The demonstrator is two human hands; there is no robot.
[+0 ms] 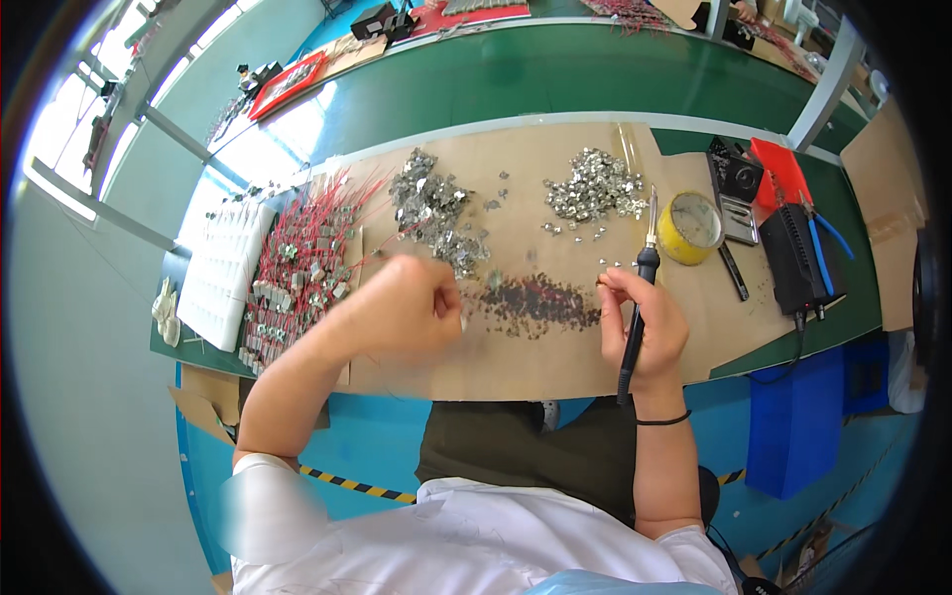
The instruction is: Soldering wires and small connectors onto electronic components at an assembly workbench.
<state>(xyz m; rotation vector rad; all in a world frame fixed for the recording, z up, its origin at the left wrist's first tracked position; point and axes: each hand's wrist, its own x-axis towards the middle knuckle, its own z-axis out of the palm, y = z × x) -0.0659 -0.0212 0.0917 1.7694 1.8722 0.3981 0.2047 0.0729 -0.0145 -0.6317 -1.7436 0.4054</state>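
Note:
My right hand has a soldering iron with a black handle resting in it, tip pointing up and away from me. Its thumb and forefinger are pinched together at a tiny dark piece too small to name. My left hand is curled closed and a little blurred, over the brown cardboard left of a pile of small dark brown parts; anything inside its fingers is hidden. Beyond it lies a heap of flat silvery metal pieces. Farther right sits a second heap of small shiny metal parts.
Many small grey components with red wires cover the left side beside a white foam tray. At right stand a yellow tape roll, a black soldering station, blue-handled pliers and a red tray.

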